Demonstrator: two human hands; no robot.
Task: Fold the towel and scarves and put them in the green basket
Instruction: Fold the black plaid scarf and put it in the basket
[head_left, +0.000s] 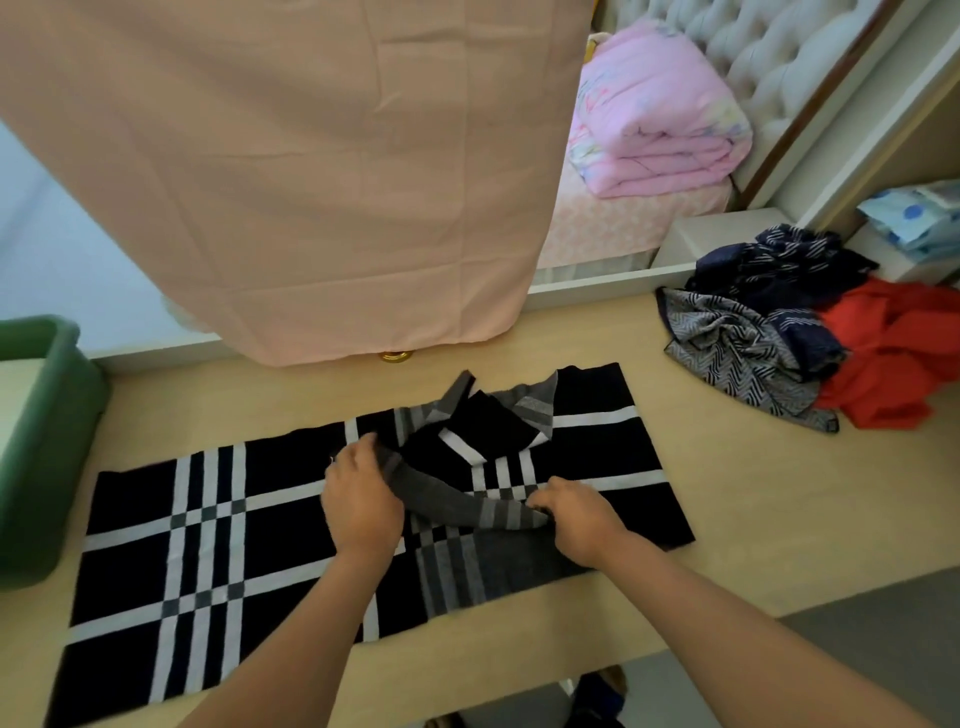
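The plaid scarf (363, 525) lies flat across the desk (753, 519), its middle bunched. My left hand (358, 504) and right hand (576, 514) each pinch the grey fold. I judge it soft, light and limp: best held at edges.

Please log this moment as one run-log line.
step: folding plaid scarf | left hand, right hand: gripping fold | green basket: left | other scarves: waiting
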